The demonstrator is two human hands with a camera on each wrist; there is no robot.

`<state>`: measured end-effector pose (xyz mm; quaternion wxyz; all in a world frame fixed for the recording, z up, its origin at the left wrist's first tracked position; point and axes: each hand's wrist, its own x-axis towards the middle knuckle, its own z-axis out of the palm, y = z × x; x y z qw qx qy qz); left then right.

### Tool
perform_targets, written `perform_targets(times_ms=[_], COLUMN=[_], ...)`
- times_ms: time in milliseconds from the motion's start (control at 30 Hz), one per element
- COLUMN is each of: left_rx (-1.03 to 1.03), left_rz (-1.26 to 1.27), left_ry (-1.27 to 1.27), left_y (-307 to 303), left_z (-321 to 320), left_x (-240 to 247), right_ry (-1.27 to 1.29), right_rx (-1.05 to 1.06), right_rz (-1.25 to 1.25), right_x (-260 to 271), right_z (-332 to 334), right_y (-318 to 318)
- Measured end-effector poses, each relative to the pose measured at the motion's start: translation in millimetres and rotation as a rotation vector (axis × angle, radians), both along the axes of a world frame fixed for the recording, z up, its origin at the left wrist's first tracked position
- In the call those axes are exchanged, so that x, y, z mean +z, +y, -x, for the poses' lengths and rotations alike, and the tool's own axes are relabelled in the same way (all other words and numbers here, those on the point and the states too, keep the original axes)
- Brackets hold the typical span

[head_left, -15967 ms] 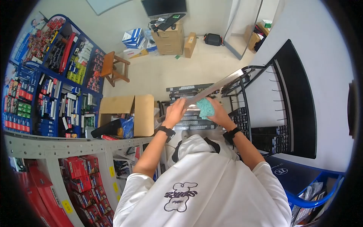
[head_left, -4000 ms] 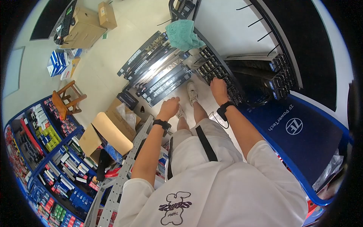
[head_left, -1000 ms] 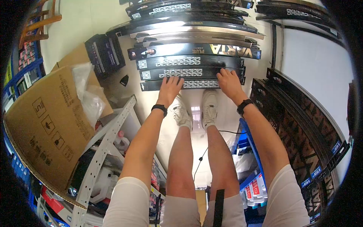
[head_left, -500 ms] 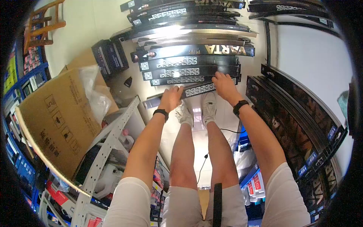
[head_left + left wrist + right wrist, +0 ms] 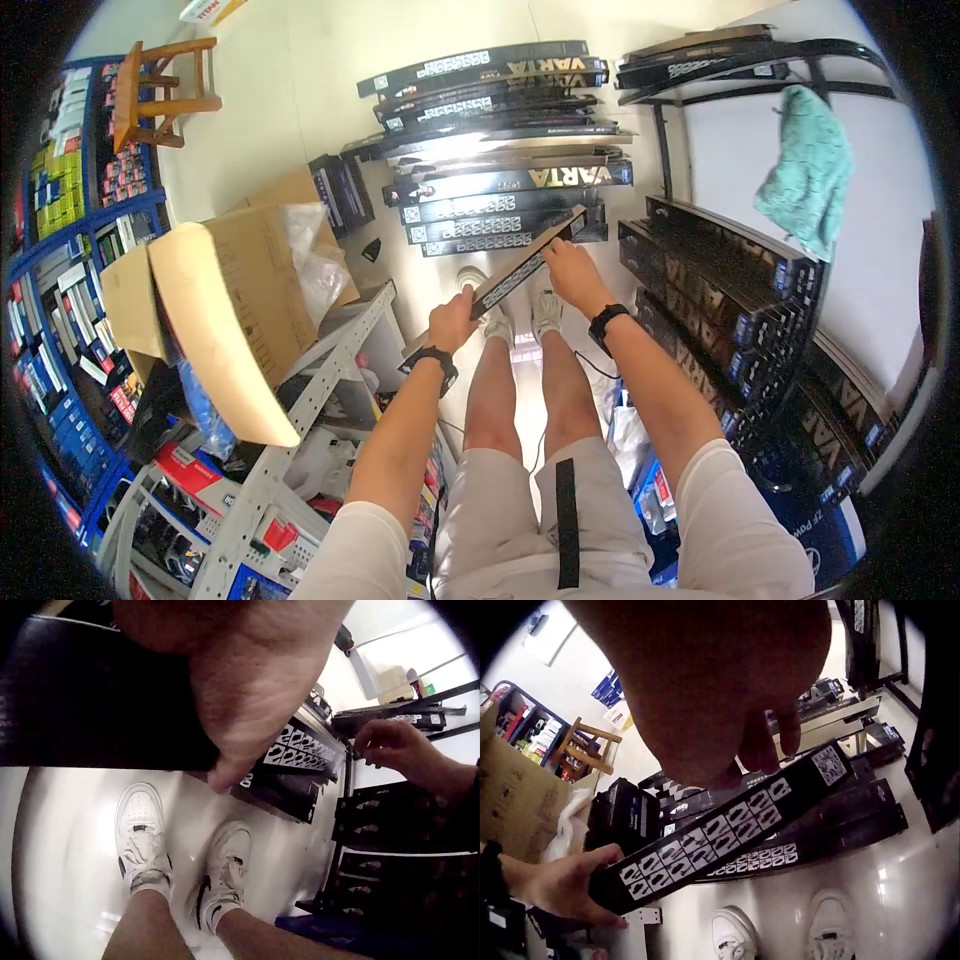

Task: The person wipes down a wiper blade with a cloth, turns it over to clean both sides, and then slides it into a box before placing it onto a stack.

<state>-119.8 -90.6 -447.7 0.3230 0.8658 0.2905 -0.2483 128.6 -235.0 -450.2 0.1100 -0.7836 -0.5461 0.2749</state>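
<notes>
A long, narrow black box [image 5: 517, 274] with rows of small printed icons slants in front of the legs. My left hand [image 5: 454, 320] grips it toward its lower left end, thumb on one side, and the box sticks out past both sides of that hand. In the right wrist view, the box's far end carries a QR code. My right hand [image 5: 574, 275] is by the upper end, fingers loosely bent and fingertips close to the edge. Beyond lies a row of similar black boxes [image 5: 465, 227], some lettered VARTA, on the floor.
A green cloth [image 5: 808, 165] hangs on the black display rack at right, which carries several more long boxes [image 5: 700, 262]. At left are an open cardboard carton [image 5: 230, 300], a perforated metal shelf frame [image 5: 322, 372] and a wooden stool [image 5: 165, 95]. White shoes [image 5: 731, 934] stand below.
The cloth, in my right hand 16 seconds ago, now hangs on the rack. Over the last second my left hand has drawn the nearest box out of the row and up into a slant.
</notes>
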Motion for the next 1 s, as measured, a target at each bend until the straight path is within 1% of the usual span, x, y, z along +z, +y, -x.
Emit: perform_targets(times_ms=[33, 133, 167, 267, 333, 400, 467, 533, 567, 633, 667, 700, 767, 867, 900, 933, 1000], left_rx=[0.014, 0.037, 0.071, 0.091, 0.095, 0.091, 0.132, 0.147, 0.173, 0.171, 0.178, 0.187, 0.180, 0.142, 0.130, 0.119, 0.098], left_rz=[0.011, 0.014, 0.039, 0.061, 0.061, 0.062, 0.051, 0.037, 0.033, 0.011, -0.003, -0.057, -0.064, -0.082, -0.092, -0.103, -0.116], left_ry=[0.010, 0.003, 0.044, 0.040, 0.009, -0.021, -0.094, -0.102, -0.098, -0.074, -0.046, -0.132, -0.146, -0.143, -0.129, -0.115, -0.123], left_y=[3.8, 14.9, 18.7, 26.7, 29.0, 30.8, 31.9, 34.5, 34.2, 34.5, 33.8, 30.4, 29.0, 29.3, 27.0, 26.0, 25.6], left_z=[0.2, -6.1, -8.8, -9.6, -10.4, -12.9, -14.3, -18.8, -17.1, -23.8, -28.6, -30.2, -31.2, -32.6, -36.2, -38.1, -37.8], left_x=[12.2, 56.7, 73.3, 104.8, 127.8, 149.1, 168.5, 184.7, 193.8, 221.9, 234.9, 247.1, 255.2, 268.4, 280.3, 288.3, 294.6], right_ry=[-0.001, -0.058, -0.068, -0.107, -0.109, -0.122, -0.129, -0.165, -0.169, -0.138, -0.147, -0.174, -0.208, -0.311, -0.363, -0.361, -0.456], right_rx=[0.006, -0.019, -0.022, -0.033, -0.110, -0.149, -0.193, -0.241, -0.251, -0.385, -0.395, -0.432, -0.480, -0.630, -0.632, -0.638, -0.763], right_rz=[0.051, 0.045, 0.040, 0.055, -0.008, -0.005, -0.001, -0.135, -0.140, -0.141, -0.155, -0.174, -0.204, -0.417, -0.364, -0.372, -0.447], right_x=[12.2, 46.7, 57.7, 99.2, 117.1, 135.1, 154.2, 180.8, 194.8, 232.1, 241.9, 251.0, 264.7, 276.1, 279.1, 289.1, 306.1], right_z=[-1.7, -3.5, -4.8, -11.1, -15.5, -23.2, -32.2, -47.0, -51.1, -64.6, -71.2, -77.9, -93.2, -120.8, -133.1, -141.2, -157.1], right_y=[0.5, -0.3, -1.5, 3.2, 3.2, 5.0, 4.0, 9.6, 9.3, 15.9, 17.2, 15.9, 11.3, 1.3, -3.2, -4.2, -7.2])
